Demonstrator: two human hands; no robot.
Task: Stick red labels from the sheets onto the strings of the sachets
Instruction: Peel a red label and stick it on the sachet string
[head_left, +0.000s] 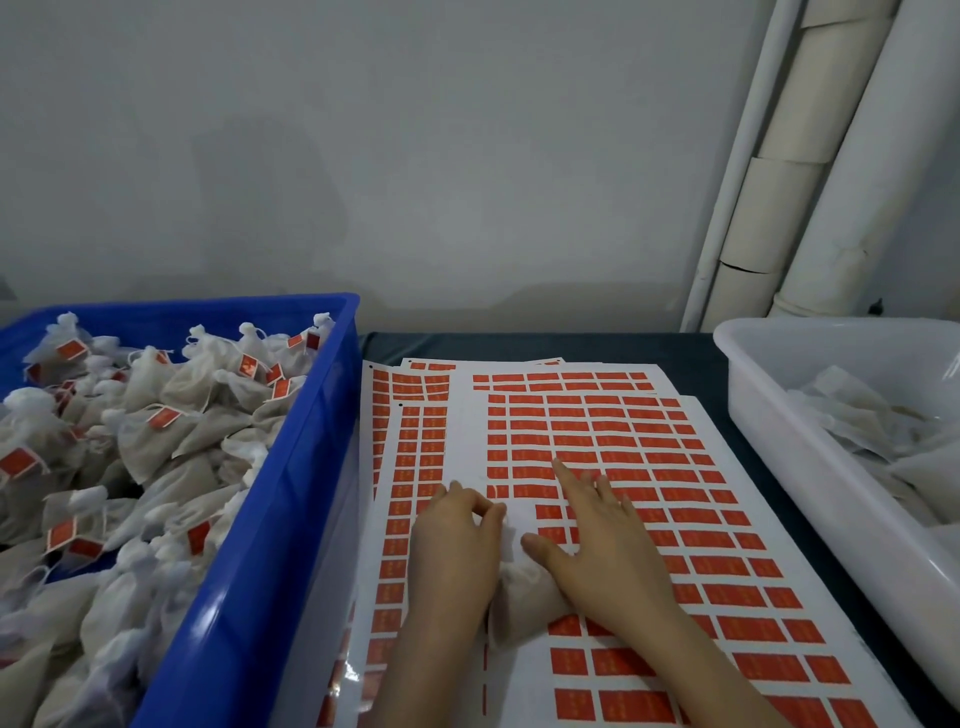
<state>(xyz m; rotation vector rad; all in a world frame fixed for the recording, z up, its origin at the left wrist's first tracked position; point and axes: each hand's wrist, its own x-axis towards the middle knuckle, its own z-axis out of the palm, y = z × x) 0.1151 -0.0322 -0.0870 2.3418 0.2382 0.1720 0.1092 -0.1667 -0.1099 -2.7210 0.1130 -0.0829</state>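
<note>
A white sachet (524, 592) lies on the top label sheet (649, 467), partly under both hands. My left hand (457, 540) pinches the sachet's gathered top with fingertips together near the bare strip of the sheet. My right hand (602, 535) lies flat with fingers spread, its index fingertip on the rows of red labels (571, 441) and its palm across the sachet's body. The sachet's string is hidden by the hands.
A blue crate (291, 467) on the left holds several sachets with red labels on their strings. A white tub (779, 431) on the right holds unlabelled sachets. More label sheets (410, 441) lie beneath the top one. A wall and pipes stand behind the dark table.
</note>
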